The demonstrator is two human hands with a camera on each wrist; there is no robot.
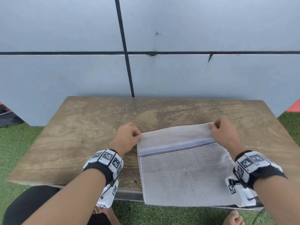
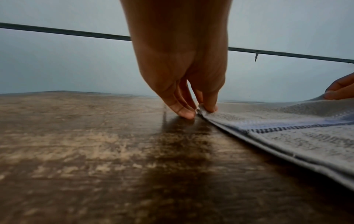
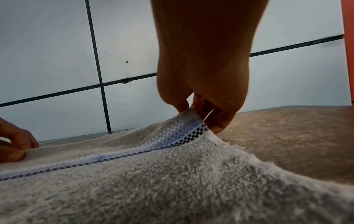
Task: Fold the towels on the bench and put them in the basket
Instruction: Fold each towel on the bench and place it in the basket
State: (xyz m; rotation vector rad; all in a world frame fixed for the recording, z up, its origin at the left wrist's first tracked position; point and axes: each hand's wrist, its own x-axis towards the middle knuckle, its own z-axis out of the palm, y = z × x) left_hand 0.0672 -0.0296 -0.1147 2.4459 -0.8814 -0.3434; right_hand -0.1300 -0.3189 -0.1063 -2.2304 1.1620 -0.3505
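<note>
Lying on the right half of the wooden bench point(image 1: 90, 127), the grey towel point(image 1: 185, 172) hangs a little over the near edge. The left hand point(image 1: 125, 138) pinches its far left corner low against the wood — thumb on top, fingers point(image 2: 184, 112) beneath — while the right hand point(image 1: 223, 133) pinches the far right corner, lifted slightly. A blue and checkered stripe point(image 1: 177, 147) crosses the cloth.

surface: worn wooden bench point(image 1: 90, 130) | on it: grey towel point(image 1: 183, 174), near edge overhanging
</note>
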